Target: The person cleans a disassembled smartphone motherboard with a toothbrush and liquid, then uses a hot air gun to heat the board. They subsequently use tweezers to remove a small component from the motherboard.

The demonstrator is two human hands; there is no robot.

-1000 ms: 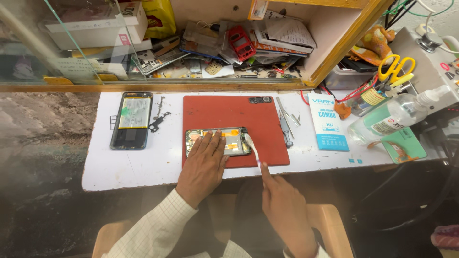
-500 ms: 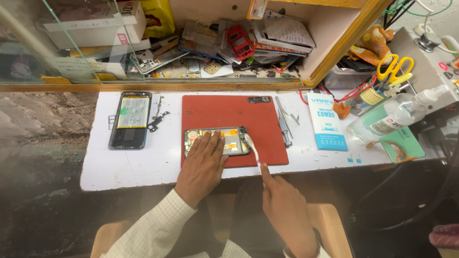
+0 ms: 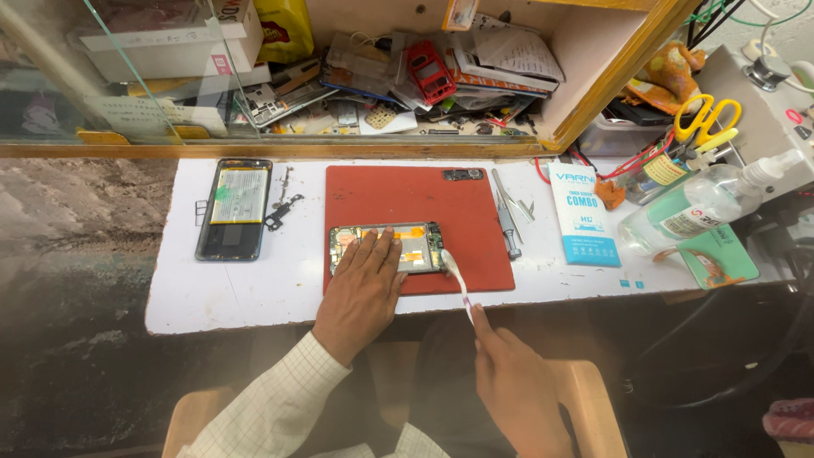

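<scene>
An opened phone (image 3: 415, 246) with its insides showing lies on a red work mat (image 3: 441, 203). My left hand (image 3: 363, 288) rests flat on the phone's left half, fingers spread, pressing it down. My right hand (image 3: 517, 386) grips a white toothbrush (image 3: 456, 280) by its handle. The brush head touches the phone's right end.
A second opened phone (image 3: 235, 208) with small loose parts lies on the white bench at the left. Tweezers and a screwdriver (image 3: 509, 212), a blue packet (image 3: 583, 214), a clear spray bottle (image 3: 704, 203) and yellow scissors (image 3: 708, 119) sit to the right. A cluttered shelf (image 3: 407, 85) runs behind.
</scene>
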